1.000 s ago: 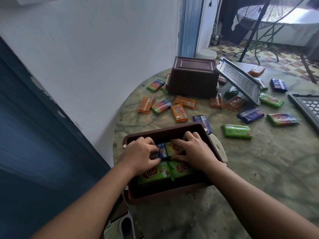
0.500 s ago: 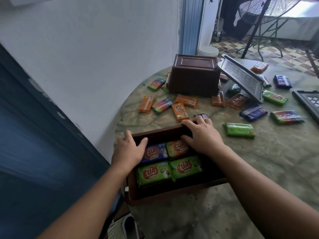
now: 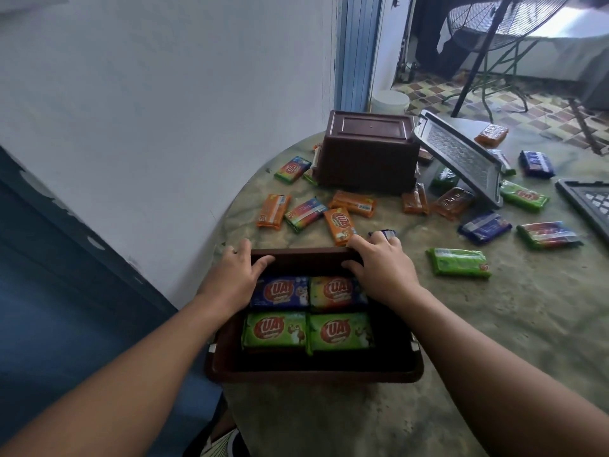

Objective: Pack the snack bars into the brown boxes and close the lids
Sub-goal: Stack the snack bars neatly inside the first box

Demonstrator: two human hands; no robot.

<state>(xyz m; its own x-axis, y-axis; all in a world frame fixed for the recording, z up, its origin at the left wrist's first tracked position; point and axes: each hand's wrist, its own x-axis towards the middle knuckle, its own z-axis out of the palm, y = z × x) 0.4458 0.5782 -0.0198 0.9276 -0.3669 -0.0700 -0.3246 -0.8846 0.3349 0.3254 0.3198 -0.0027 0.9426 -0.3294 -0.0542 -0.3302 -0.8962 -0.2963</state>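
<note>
Bare worktop (image 3: 478,341) lies open at 3 o'clock of the open brown box (image 3: 313,374). At 12 o'clock loose snack bars (image 3: 339,225) crowd the path toward the upturned box (image 3: 365,153). At 9 o'clock the wall (image 3: 164,127) stands close.

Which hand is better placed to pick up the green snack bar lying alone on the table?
The right hand, probably. It grips the open brown box's far rim on the side of the green snack bar. The left hand grips the opposite corner.
</note>
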